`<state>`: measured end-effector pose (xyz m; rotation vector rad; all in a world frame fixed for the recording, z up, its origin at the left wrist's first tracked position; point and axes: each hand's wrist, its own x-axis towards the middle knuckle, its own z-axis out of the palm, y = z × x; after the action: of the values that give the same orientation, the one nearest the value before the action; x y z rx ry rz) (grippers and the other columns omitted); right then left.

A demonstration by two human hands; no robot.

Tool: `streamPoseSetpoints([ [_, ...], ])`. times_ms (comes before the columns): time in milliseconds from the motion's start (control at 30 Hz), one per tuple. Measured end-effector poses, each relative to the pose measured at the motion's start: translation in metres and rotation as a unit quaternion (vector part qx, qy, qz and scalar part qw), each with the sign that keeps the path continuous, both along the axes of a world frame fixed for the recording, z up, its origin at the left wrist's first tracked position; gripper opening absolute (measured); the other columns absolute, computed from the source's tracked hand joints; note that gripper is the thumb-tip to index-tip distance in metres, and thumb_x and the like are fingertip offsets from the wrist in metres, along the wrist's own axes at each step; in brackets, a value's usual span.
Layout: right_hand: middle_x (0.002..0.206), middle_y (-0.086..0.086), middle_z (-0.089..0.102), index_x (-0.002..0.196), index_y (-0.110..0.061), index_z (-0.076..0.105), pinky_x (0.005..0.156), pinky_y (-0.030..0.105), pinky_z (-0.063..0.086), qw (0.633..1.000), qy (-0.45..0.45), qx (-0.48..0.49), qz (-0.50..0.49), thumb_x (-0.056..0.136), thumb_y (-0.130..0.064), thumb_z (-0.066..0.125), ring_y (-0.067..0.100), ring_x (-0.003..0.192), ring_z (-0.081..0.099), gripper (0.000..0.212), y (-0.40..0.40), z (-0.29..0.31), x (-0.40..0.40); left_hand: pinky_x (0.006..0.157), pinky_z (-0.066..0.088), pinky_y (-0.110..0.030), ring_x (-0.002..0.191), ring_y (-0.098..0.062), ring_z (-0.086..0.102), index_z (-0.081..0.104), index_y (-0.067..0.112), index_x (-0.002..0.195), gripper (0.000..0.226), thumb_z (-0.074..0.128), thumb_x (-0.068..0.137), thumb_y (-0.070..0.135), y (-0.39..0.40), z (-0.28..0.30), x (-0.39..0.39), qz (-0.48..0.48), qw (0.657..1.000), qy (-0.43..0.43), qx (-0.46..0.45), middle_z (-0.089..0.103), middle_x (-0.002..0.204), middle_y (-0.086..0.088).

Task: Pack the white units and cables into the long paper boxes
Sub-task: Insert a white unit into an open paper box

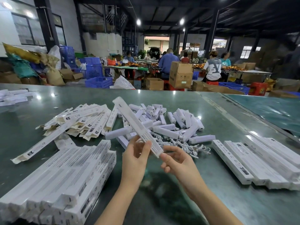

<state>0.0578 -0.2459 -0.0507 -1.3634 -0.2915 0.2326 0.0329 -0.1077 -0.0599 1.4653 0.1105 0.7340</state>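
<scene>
Table: I saw a green table (pixel 203 111) carrying everything, its far edge toward the busy workshop
Done, as I judged it: a big stack of packed boxes (pixel 65 172) lay at the near left corner, and a smaller row of closed boxes (pixel 253 158) sat near the right edge
Left, as I judged it: a pile of flat boxes (pixel 81 120) waited left of centre; a heap of white units (pixel 170 124) lay mid-table, so I reckoned plenty remained
Cables: a tangle of white cables (pixel 183 144) sat just nearer than the units
Box in hand: one long paper box (pixel 138 125) was held above the middle of the table, slanting away up-left; I could not tell whether it was filled
Left hand: my left hand (pixel 136 153) pinched the box near its near end, thumb and fingers around it
Right hand: my right hand (pixel 177 159) had loosely curled fingers, one fingertip touching the box's near end flap; I judged it was closing or opening that flap
</scene>
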Motion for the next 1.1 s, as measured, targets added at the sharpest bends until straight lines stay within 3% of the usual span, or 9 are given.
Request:
streamPoseSetpoints([
  [100, 0.101, 0.001, 0.063, 0.122, -0.034, 0.055, 0.070, 0.031, 0.052, 0.981, -0.159, -0.083, -0.073, 0.078, -0.017, 0.079, 0.017, 0.072, 0.059, 0.053, -0.002, 0.004, 0.001, 0.070, 0.045, -0.006, 0.087, 0.005, 0.062, 0.062, 0.038, 0.102, 0.029, 0.073, 0.086, 0.016, -0.001, 0.002, -0.005, 0.107, 0.987, -0.036, 0.118, 0.068, 0.090, 0.013],
  [200, 0.104, -0.003, 0.061, 0.130, -0.039, 0.050, 0.071, 0.031, 0.053, 0.952, -0.292, -0.056, -0.066, 0.074, -0.024, 0.081, 0.016, 0.071, 0.059, 0.067, -0.007, 0.010, -0.002, 0.087, 0.040, -0.008, 0.101, 0.000, 0.056, 0.066, 0.032, 0.109, 0.038, 0.074, 0.084, 0.005, 0.003, 0.000, -0.008, 0.153, 0.966, -0.055, 0.203, 0.061, 0.104, 0.006],
  [300, 0.099, -0.001, 0.064, 0.122, -0.031, 0.058, 0.065, 0.024, 0.050, 0.909, -0.404, -0.050, -0.091, 0.076, -0.024, 0.079, 0.017, 0.075, 0.061, 0.051, -0.008, 0.018, -0.006, 0.098, 0.038, -0.016, 0.111, -0.022, 0.057, 0.066, 0.030, 0.111, 0.046, 0.073, 0.081, -0.005, 0.006, -0.003, -0.005, 0.186, 0.953, -0.039, 0.237, 0.058, 0.112, -0.002],
  [400, 0.096, -0.005, 0.066, 0.105, -0.025, 0.067, 0.068, 0.014, 0.045, 0.876, -0.454, -0.060, -0.153, 0.075, -0.012, 0.078, 0.010, 0.081, 0.063, 0.035, -0.005, 0.020, -0.009, 0.096, 0.040, -0.013, 0.114, -0.023, 0.054, 0.066, 0.023, 0.114, 0.040, 0.073, 0.083, -0.002, 0.002, -0.001, -0.005, 0.172, 0.962, -0.032, 0.209, 0.054, 0.118, -0.005],
  [567, 0.095, -0.002, 0.064, 0.096, -0.009, 0.068, 0.078, 0.020, 0.049, 0.851, -0.472, -0.104, -0.207, 0.070, 0.006, 0.079, 0.010, 0.092, 0.063, 0.031, -0.005, 0.007, -0.004, 0.070, 0.050, -0.022, 0.082, -0.012, 0.068, 0.064, 0.023, 0.099, 0.008, 0.066, 0.091, 0.027, -0.006, 0.000, -0.004, 0.075, 0.996, 0.049, 0.018, 0.071, 0.091, 0.000],
  [700, 0.101, 0.002, 0.062, 0.097, -0.005, 0.067, 0.083, 0.014, 0.045, 0.841, -0.486, -0.173, -0.164, 0.068, 0.007, 0.079, 0.003, 0.097, 0.058, 0.034, -0.004, -0.003, -0.001, 0.053, 0.045, -0.028, 0.060, -0.015, 0.065, 0.069, 0.003, 0.091, 0.057, 0.053, 0.082, 0.057, -0.015, -0.001, -0.003, -0.059, 0.993, 0.086, -0.053, 0.070, 0.066, -0.004],
  [900, 0.119, -0.017, 0.053, 0.118, -0.030, 0.059, 0.100, 0.015, 0.036, 0.870, -0.411, -0.272, 0.000, 0.078, -0.054, 0.069, 0.003, 0.116, 0.049, 0.048, -0.001, -0.008, 0.004, 0.060, 0.055, -0.028, 0.067, -0.013, 0.070, 0.066, 0.017, 0.103, 0.023, 0.066, 0.090, 0.036, -0.001, -0.008, 0.003, 0.053, 0.992, 0.066, -0.098, 0.075, 0.079, 0.000],
  [1000, 0.118, -0.007, 0.057, 0.118, -0.021, 0.061, 0.103, 0.026, 0.033, 0.865, -0.378, -0.312, -0.110, 0.089, -0.039, 0.062, 0.013, 0.118, 0.045, 0.033, 0.007, 0.001, 0.035, 0.075, 0.056, -0.036, 0.076, -0.015, 0.070, 0.063, 0.018, 0.108, 0.027, 0.064, 0.090, 0.038, 0.003, -0.008, 0.006, 0.094, 0.988, 0.059, -0.105, 0.074, 0.085, 0.001],
  [1100, 0.129, 0.002, 0.057, 0.131, -0.017, 0.052, 0.101, 0.035, 0.031, 0.808, -0.332, -0.458, -0.165, 0.094, -0.022, 0.055, 0.024, 0.124, 0.039, 0.038, 0.014, 0.017, 0.081, 0.064, 0.054, -0.025, 0.069, -0.006, 0.069, 0.062, 0.016, 0.110, 0.026, 0.064, 0.091, 0.034, 0.003, -0.008, 0.007, 0.100, 0.989, 0.039, -0.099, 0.074, 0.077, 0.005],
])
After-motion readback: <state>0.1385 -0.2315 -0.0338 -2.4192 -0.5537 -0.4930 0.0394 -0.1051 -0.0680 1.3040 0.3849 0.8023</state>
